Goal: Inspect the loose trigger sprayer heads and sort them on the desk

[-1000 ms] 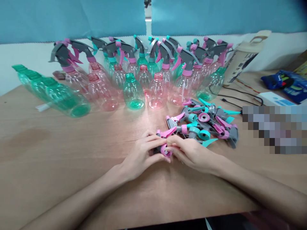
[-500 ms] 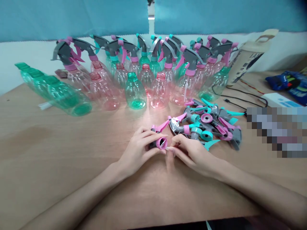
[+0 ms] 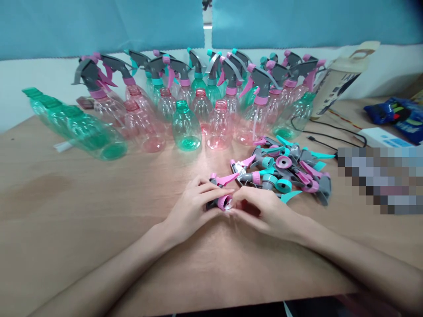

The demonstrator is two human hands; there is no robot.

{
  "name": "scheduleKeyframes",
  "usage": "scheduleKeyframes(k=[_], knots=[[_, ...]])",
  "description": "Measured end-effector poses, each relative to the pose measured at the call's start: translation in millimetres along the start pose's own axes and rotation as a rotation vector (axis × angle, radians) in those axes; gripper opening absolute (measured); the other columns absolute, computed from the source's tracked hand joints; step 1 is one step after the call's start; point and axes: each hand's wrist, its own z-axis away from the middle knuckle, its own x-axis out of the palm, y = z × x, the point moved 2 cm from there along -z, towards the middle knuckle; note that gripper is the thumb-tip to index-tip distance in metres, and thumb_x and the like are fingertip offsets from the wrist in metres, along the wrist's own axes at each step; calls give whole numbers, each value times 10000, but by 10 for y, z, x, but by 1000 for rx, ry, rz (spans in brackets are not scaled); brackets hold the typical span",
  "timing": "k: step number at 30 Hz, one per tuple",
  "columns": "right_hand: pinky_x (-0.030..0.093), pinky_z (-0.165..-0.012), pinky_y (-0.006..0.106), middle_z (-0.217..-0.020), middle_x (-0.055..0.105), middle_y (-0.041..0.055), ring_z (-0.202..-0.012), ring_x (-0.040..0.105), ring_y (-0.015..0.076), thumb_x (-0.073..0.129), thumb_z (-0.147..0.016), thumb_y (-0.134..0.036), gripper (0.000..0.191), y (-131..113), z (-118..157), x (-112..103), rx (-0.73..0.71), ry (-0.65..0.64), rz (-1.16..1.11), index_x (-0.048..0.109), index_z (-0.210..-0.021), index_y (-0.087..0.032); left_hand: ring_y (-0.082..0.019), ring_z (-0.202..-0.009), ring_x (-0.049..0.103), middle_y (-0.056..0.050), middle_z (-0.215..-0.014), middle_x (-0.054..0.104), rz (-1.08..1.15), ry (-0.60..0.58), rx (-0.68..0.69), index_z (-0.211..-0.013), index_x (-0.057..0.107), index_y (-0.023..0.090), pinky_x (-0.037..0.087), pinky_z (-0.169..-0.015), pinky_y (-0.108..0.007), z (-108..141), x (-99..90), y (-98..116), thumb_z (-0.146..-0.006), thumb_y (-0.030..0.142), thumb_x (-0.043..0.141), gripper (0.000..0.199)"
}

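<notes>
My left hand (image 3: 194, 207) is closed around a grey trigger spray head (image 3: 211, 203) with a pink trigger and a pink screw collar (image 3: 225, 202). The collar's opening faces right. At that opening the fingertips of my right hand (image 3: 264, 209) are pinched together, touching the rim. A small white piece (image 3: 228, 206) shows at the mouth of the collar by these fingertips; its full shape is hidden. Just beyond my right hand lies a heap of loose spray heads (image 3: 280, 169) in grey, pink and turquoise.
Behind my hands stand several pink and green bottles (image 3: 187, 127), many topped with spray heads. Open green bottles (image 3: 95, 132) line the left. A cream tumbler (image 3: 343, 79), a black cable (image 3: 330, 136), a white box (image 3: 383, 137) and a blue packet (image 3: 396, 115) are at right.
My right hand's fingertips have closed in on the collar, and the small white piece has come to its opening. The spray head has turned slightly in my left hand.
</notes>
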Motion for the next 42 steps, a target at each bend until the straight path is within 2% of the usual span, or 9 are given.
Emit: scheduleKeyframes(k=[4,11,15,18,22,25,30,37,42], knots=[[390,-542,216,-694,584,-17,-576,499,93,553,-881,-276,140,-21,-14,27,140,-50,-113,572,-783,-178,-197,-882,477,-37,-937,681,-37,18,21,-1138,624,229,450,-787,-346,5,14,6,-816,269,656,327],[425,-640,223,-796,625,-20,-703,553,102,581,-868,-268,78,-50,-27,24,342,7,-335,581,-845,-193,-194,-863,486,-39,-912,681,-38,87,-7,-1127,625,199,458,-780,-345,22,-1,16,-812,257,663,323],[469,-674,257,-786,620,-7,-731,582,120,629,-829,-309,150,26,-15,83,417,3,-626,551,-819,-182,-195,-864,488,-35,-889,682,-36,111,0,-1121,632,206,461,-769,-337,28,-3,25,-806,251,670,321],[494,-640,263,-745,615,-9,-694,603,123,671,-791,-313,216,105,-16,119,453,19,-789,501,-803,-180,-195,-858,491,-32,-879,679,-41,137,-11,-1104,640,220,464,-756,-333,34,-11,16,-782,271,696,331],[502,-585,255,-733,595,-28,-618,598,109,673,-785,-318,290,144,-17,114,493,105,-799,490,-966,-186,-191,-850,499,-32,-879,672,-47,194,-55,-1086,642,216,463,-730,-317,38,-46,-13,-768,254,714,328],[500,-622,261,-749,590,-15,-634,584,107,582,-854,-334,254,101,-14,113,488,77,-726,544,-1045,-172,-186,-841,491,-27,-874,666,-48,225,-68,-1066,643,204,459,-723,-309,35,-68,-27,-771,238,710,304],[478,-643,248,-738,587,-5,-645,571,100,510,-903,-336,201,60,-6,104,472,92,-642,592,-887,-154,-177,-837,474,-21,-866,666,-45,241,-53,-1064,636,186,452,-741,-306,33,-73,-21,-765,194,714,309],[396,-395,160,-525,504,-84,-402,474,49,594,-862,-329,185,29,23,15,427,253,-700,512,-788,-180,-183,-843,499,-24,-870,671,37,180,-62,-1078,640,199,458,-740,-311,44,0,86,-742,263,735,355],[393,-340,138,-497,546,-81,-361,506,51,636,-830,-319,215,-42,35,74,432,94,-777,498,-749,-175,-181,-849,511,-33,-867,670,121,138,-57,-1072,649,191,463,-745,-305,59,63,165,-764,259,712,321]])
